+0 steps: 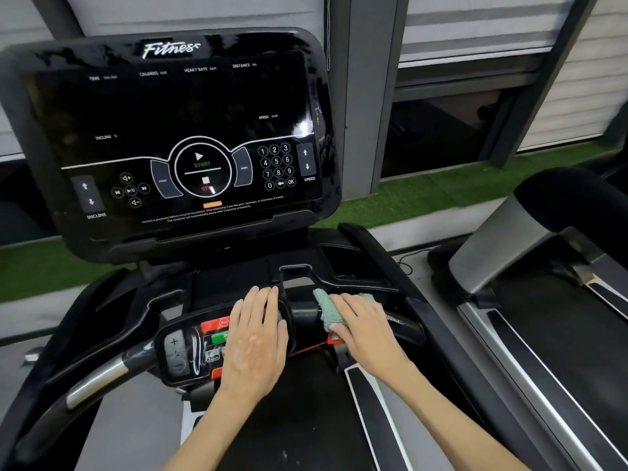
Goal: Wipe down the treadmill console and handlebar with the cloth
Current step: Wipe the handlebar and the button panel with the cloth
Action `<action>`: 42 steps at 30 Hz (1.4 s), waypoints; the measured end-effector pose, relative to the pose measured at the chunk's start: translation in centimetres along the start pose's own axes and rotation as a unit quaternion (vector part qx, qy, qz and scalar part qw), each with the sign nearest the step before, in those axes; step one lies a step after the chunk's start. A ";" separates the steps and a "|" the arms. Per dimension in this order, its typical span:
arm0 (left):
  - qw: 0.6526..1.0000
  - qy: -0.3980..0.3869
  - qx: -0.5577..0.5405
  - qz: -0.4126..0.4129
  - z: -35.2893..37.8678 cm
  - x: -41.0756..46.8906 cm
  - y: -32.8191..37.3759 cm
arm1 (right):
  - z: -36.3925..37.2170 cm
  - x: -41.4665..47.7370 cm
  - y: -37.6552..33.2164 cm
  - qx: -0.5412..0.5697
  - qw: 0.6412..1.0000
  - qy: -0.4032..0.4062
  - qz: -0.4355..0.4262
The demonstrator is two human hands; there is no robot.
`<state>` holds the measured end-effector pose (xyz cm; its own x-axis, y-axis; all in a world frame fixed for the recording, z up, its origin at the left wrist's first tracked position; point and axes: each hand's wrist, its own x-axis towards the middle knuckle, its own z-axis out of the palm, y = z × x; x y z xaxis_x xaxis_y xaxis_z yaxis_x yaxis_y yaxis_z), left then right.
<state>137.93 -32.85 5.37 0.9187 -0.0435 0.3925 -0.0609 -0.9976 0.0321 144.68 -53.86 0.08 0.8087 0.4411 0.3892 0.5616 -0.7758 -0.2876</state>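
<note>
2 bare forearms, a bare left hand (253, 338) and a bare right hand (365, 329).

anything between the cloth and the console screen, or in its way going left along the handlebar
Nothing visible stands between the cloth and the console above it. Leftward along the handlebar, the left hand lies flat on the button panel, in the path of the cloth under the right hand.

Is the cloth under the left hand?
No, the cloth is under the right hand; the left hand lies flat on the button panel.
</note>
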 end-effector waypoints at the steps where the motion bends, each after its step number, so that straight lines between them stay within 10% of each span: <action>1: 1.000 -0.001 0.001 -0.001 -0.1 0.0 0.0 | 0.2 0.4 -0.7 -0.003 1.000 0.005 -0.014; 15: 1.000 -0.003 -0.004 0.003 -0.2 0.1 0.1 | -0.8 3.5 -3.0 0.007 0.992 -0.084 -0.089; 25: 1.000 0.004 -0.005 -0.001 0.1 -0.1 0.1 | -3.2 -2.3 6.6 0.179 0.960 -0.113 0.183; 37: 1.000 0.014 -0.008 -0.008 0.4 -0.1 0.1 | 2.0 -5.4 2.0 0.288 0.857 0.135 0.405; 42: 1.000 0.018 -0.010 -0.001 0.7 -0.1 -0.1 | 0.9 -2.7 -1.5 0.259 0.911 0.106 0.302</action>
<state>138.06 -32.80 4.69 0.9043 -0.0394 0.4250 -0.0673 -0.9964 0.0508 141.79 -53.49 -1.38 0.9766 -0.1352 0.1672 0.0768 -0.5069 -0.8586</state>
